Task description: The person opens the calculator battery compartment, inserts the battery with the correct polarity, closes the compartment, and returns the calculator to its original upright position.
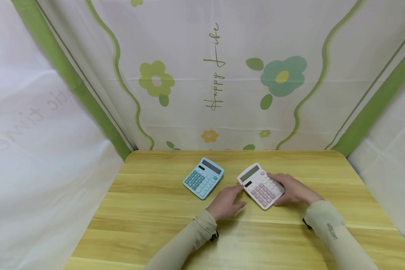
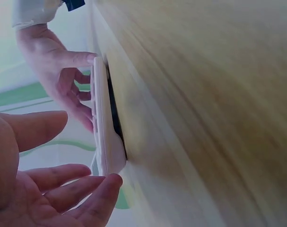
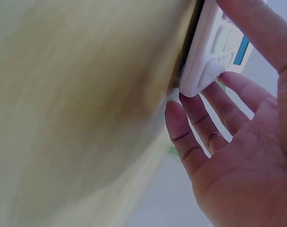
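A pink-white calculator [image 1: 261,185] lies flat on the wooden table [image 1: 155,210], right of centre. My right hand [image 1: 281,188] holds its right side, thumb against one edge and fingers over the keys. In the right wrist view the thumb [image 3: 256,33] crosses the calculator [image 3: 212,52] and the fingers [image 3: 181,127] meet its corner. My left hand [image 1: 237,194] rests on the table with relaxed fingers, its tips touching the calculator's left edge. In the left wrist view the left fingertip [image 2: 110,182] meets the calculator [image 2: 103,123], with the right hand [image 2: 63,80] beyond.
A blue calculator [image 1: 203,177] lies to the left of the pink one, apart from both hands. A flowered cloth backdrop [image 1: 216,75] closes off the table's far edge and both sides. Bare wood lies in front of the hands.
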Tool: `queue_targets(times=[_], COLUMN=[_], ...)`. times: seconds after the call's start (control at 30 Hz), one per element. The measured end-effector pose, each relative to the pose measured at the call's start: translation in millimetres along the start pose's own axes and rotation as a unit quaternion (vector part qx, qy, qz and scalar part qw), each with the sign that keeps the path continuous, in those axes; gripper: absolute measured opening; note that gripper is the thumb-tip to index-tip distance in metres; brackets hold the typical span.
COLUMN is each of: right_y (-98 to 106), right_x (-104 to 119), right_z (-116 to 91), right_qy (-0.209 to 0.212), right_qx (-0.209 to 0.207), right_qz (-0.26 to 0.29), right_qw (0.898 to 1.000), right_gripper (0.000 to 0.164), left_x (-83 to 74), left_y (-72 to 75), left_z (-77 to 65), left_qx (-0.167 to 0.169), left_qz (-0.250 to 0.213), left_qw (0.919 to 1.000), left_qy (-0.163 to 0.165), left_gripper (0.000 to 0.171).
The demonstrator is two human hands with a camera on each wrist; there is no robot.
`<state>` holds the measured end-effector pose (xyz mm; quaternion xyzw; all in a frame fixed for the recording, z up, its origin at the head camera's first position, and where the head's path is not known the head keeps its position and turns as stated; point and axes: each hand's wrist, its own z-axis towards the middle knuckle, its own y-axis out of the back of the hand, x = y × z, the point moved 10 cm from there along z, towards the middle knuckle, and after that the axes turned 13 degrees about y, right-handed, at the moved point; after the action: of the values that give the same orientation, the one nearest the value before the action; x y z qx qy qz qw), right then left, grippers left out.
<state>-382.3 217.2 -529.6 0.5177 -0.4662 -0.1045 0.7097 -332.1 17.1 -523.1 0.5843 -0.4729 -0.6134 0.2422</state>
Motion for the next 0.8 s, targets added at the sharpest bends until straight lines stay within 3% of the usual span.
queue_targets(times=[0.8], right_y=[-9], right_x=[7], right_z=[48], right_qy=[-0.003], right_qx=[0.016], right_qz=[-0.019], right_qw=[1.000], right_gripper=[0.104], left_x=[9.6], left_y=[0.4], left_z=[2.7], left_qx=[0.019], left_qz=[-0.017], left_qw=[0.9995], left_qy=[0.016], left_gripper=[0.067])
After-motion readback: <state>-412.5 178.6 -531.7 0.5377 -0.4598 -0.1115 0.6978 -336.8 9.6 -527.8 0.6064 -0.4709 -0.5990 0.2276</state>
